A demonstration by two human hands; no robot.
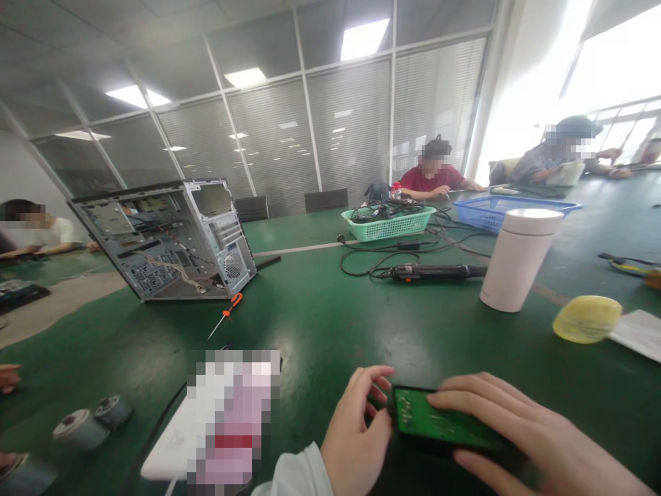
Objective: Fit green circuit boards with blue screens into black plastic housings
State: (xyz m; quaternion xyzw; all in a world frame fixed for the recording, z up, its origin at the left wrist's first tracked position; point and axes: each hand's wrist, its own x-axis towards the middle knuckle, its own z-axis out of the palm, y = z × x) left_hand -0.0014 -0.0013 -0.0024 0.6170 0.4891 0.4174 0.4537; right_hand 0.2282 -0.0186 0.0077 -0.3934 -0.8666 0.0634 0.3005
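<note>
Presently, at the near edge of the counter (320, 324):

- Board (438, 424): flat green circuit board, rectangular, small pale parts near its left end. It lies low over the counter's near edge, pinned between both hands, probably so it stays level for close handling.
- Left hand (356, 434): fingers curled, tips at the board's left end, steadying that edge; white cuff at the wrist.
- Right hand (521, 430): spread flat along the board's right side and far edge, fingers laid over it, holding it down.
- Phone (227, 420): pale slab, blurred, left of the hands by the near edge, a dark cable running off it.
- Rolls (93, 420): two grey, squat cylinders toward the near left corner.
- Screwdriver (224, 315): orange handle, thin steel shaft, lying mid-counter just before the case.
- Case (170, 238): open grey metal computer case, tilted back on the left side, its interior and loose wires exposed for access.
- Cup (519, 258): tall white matte tumbler, lidded, upright toward the right.
- Driver (438, 272): black powered tool lying left of the cup, cord looped behind it.
- Baskets (387, 224): one teal, one blue, plastic lattice, along the far edge; the teal one holds cables.
- Lump (586, 318): yellow, rounded, near the right edge beside white paper.
- Seated people work at the far and left edges.
</note>
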